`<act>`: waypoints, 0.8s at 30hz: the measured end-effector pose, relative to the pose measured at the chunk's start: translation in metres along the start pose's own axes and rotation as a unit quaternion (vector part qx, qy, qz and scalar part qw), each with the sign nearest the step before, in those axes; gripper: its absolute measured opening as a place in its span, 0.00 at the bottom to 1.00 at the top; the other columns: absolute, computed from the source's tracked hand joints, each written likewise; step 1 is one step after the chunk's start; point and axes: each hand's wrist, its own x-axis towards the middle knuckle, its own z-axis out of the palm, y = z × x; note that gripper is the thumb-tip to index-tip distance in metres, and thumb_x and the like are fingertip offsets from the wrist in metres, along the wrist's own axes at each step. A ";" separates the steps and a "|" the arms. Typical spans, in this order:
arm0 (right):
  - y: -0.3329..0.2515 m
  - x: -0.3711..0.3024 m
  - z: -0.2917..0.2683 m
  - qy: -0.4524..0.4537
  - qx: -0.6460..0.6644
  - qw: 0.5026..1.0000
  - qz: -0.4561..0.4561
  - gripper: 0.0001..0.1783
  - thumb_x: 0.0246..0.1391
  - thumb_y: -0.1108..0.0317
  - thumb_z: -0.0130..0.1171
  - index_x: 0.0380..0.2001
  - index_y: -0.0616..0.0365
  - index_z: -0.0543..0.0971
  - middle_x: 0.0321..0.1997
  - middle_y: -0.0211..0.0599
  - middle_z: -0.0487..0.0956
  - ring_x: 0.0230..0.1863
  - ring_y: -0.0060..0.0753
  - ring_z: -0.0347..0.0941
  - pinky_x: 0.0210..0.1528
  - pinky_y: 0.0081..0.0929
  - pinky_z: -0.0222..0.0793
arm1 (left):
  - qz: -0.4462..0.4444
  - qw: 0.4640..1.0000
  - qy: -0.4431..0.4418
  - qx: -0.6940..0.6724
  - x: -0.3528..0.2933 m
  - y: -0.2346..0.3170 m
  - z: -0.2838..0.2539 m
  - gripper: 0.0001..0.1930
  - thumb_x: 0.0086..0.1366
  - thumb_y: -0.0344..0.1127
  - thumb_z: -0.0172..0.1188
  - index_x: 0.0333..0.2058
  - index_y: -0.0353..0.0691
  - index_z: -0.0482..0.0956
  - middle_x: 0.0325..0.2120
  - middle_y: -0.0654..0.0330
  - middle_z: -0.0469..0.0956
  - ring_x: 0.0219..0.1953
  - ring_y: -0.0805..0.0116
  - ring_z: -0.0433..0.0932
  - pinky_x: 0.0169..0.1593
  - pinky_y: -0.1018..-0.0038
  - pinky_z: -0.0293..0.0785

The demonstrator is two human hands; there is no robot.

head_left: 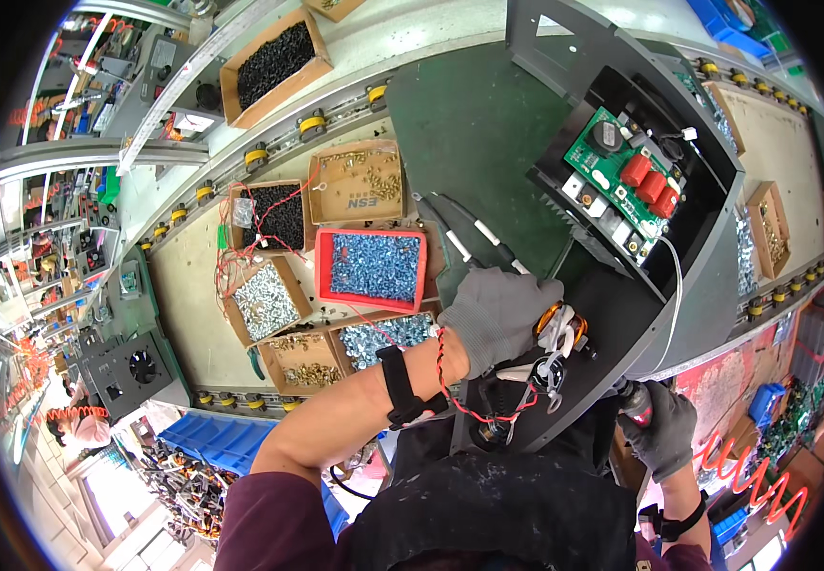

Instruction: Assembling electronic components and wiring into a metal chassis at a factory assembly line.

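A black metal housing [612,333] lies open before me on the bench, carrying a green circuit board [612,157] with red blocky components. Under my grey-gloved left hand [502,314] run two thick cables [479,226] with white sleeves. Its fingers are curled around them, partly hidden. Beside its fingertips sits an orange-wound coil [557,328] with white ties, and twisted red and black wires [469,411] loop below. My right hand [661,433], also gloved, is closed around a dark power screwdriver [635,403] whose front end points at the housing's near right side.
Left of the housing stand a red tray [320,276] of bluish screws and several cardboard boxes [357,211] of fasteners. Thin red wires [258,228] trail over them. A roller track [312,126] runs behind. A coiled red hose [755,485] hangs at right.
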 end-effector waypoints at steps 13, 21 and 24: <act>0.007 -0.005 -0.002 0.024 -0.002 1.000 -0.011 0.40 0.38 0.37 0.66 0.45 0.60 0.72 0.29 0.42 0.77 0.27 0.49 0.74 0.30 0.42 0.67 | 0.020 0.998 0.058 0.009 -0.013 -0.006 0.013 0.20 0.53 0.41 0.62 0.46 0.48 0.74 0.30 0.55 0.76 0.28 0.54 0.78 0.31 0.63 0.74; -0.046 -0.050 -0.008 0.038 0.369 0.924 0.089 0.42 0.43 0.32 0.62 0.42 0.62 0.71 0.29 0.42 0.79 0.30 0.41 0.77 0.35 0.32 0.72 | -0.204 0.643 0.107 -0.730 -0.128 -0.031 0.011 0.19 0.65 0.37 0.58 0.50 0.30 0.72 0.36 0.58 0.76 0.37 0.68 0.77 0.37 0.76 0.74; -0.083 -0.043 -0.016 -0.013 0.401 0.913 0.071 0.40 0.43 0.37 0.66 0.45 0.64 0.72 0.30 0.41 0.79 0.30 0.38 0.76 0.37 0.32 0.71 | -0.209 0.624 0.112 -0.745 -0.156 -0.014 0.009 0.18 0.65 0.43 0.58 0.45 0.33 0.74 0.30 0.59 0.75 0.31 0.72 0.76 0.30 0.78 0.71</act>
